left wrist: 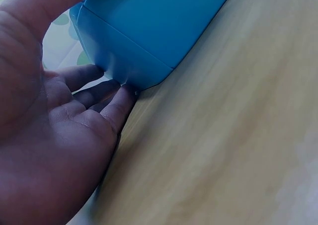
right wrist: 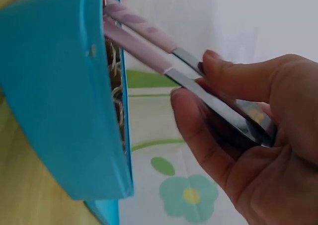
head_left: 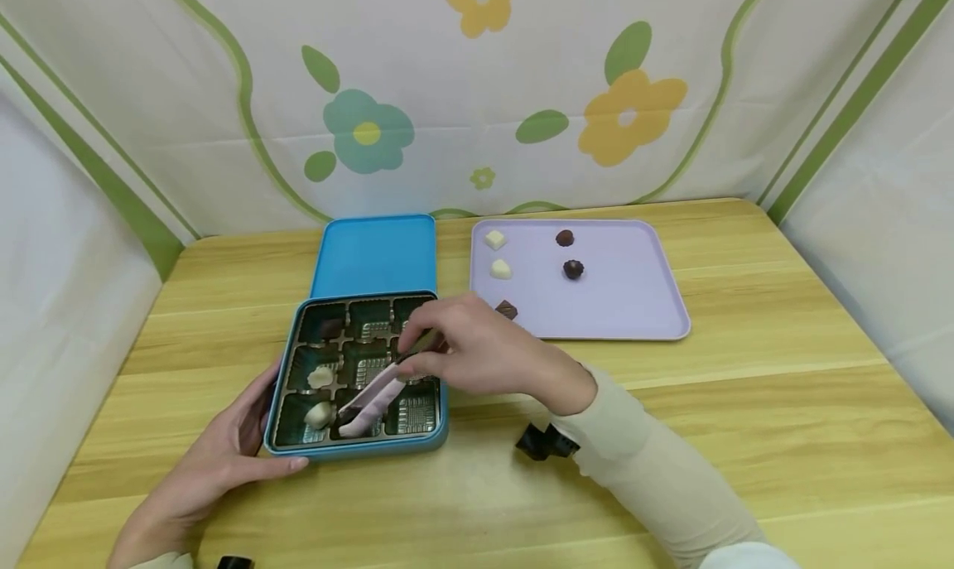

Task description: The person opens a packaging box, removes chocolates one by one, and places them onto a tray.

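Nearest to the camera, at the near right, the forearm is covered by a pale sleeve (head_left: 656,470). By the right hand (head_left: 477,345) a pair of tongs (head_left: 376,403) is pinched between thumb and bent fingers; the arms are set a little apart, and the tips are lowered into the near row of a blue tin (head_left: 361,449), at its middle compartment. Whether anything is caught between the tips cannot be told. By the left hand (head_left: 224,453) the tin's near left corner is gripped, the thumb laid along the near wall and the bent fingers set against the left side.

In the tin's left column, a scalloped white piece (head_left: 320,377) is held in the middle compartment and a rounder white piece (head_left: 319,416) in the near one, just beside the tips. Beyond the tin a blue lid (head_left: 376,254) is seen; to the right, five more pieces are spread on a lilac tray (head_left: 626,304), one dark piece (head_left: 507,309) partly screened by the right hand.

For good work, the tin should be steadied at its corner, a light, even squeeze used so that no piece is dented, and the tips moved straight up or down so that the dividers (head_left: 341,342) are cleared.
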`<state>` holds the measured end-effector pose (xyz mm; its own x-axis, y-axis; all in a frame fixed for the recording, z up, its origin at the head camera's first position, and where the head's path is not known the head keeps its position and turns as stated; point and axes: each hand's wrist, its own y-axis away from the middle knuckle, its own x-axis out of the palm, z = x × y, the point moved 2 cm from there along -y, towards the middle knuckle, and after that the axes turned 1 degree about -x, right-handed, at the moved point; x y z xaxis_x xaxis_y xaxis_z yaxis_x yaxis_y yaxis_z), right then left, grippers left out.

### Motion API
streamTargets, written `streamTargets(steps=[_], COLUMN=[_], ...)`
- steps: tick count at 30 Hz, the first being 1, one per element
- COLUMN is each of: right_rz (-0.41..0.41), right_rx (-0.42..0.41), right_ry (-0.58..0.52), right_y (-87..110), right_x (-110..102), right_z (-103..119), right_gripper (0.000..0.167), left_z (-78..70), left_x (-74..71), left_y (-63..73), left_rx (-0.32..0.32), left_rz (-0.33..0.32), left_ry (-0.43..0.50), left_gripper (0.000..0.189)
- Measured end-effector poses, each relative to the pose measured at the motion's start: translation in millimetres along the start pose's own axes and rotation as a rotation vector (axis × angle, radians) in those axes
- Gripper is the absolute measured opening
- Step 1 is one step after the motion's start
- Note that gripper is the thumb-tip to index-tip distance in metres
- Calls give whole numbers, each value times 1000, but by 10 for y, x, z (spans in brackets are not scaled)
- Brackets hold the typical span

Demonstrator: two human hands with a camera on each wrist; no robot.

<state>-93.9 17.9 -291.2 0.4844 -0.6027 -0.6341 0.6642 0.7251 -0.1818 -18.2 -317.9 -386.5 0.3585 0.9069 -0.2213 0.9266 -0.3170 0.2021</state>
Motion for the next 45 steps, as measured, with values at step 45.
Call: streamTargets(steps=[45], right_rz=[-555], right_rx=[615], right_ry=[-185], right_y=[1898], right_x=[-1259], right_z=[-1361], right_gripper=[24], left_z=[11], left_x=[-16], left_y=[-2], left_rx=[17], left_rz=[3], left_ry=[17], left_gripper=[123])
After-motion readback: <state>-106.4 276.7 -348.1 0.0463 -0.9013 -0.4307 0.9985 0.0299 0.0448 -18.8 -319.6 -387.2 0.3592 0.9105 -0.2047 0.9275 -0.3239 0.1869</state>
